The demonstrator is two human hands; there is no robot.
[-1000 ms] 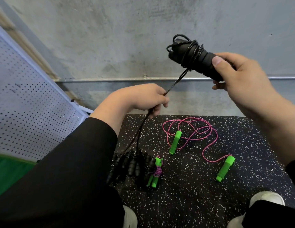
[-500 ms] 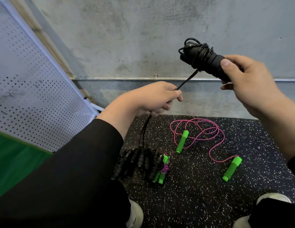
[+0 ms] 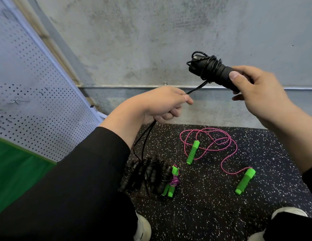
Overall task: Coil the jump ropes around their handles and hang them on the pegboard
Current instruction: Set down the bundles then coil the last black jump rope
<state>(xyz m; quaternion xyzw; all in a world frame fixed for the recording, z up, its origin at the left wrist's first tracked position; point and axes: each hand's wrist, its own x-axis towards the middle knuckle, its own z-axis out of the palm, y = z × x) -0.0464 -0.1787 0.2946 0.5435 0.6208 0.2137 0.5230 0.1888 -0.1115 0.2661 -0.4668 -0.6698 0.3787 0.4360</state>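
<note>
My right hand [image 3: 256, 91] grips the black jump rope handles [image 3: 216, 72], which have several turns of black cord wound around them. The loose black cord [image 3: 195, 90] runs down-left from the handles into my left hand [image 3: 162, 105], which pinches it, then hangs to the floor. On the speckled floor mat [image 3: 212, 206] lie coiled black jump ropes [image 3: 144, 173], a coiled green-handled rope [image 3: 171, 183] beside them, and an uncoiled pink rope [image 3: 219, 141] with two green handles. The white pegboard [image 3: 35, 101] leans at the left.
A grey concrete wall [image 3: 151, 40] with a metal pipe [image 3: 125, 86] stands straight ahead. A green surface [image 3: 14, 164] lies below the pegboard. My two shoes [image 3: 143, 228] show at the bottom edge.
Both hands have shifted right in the view and the camera has turned left, showing more pegboard. My left hand has slid along the cord closer to the handles.
</note>
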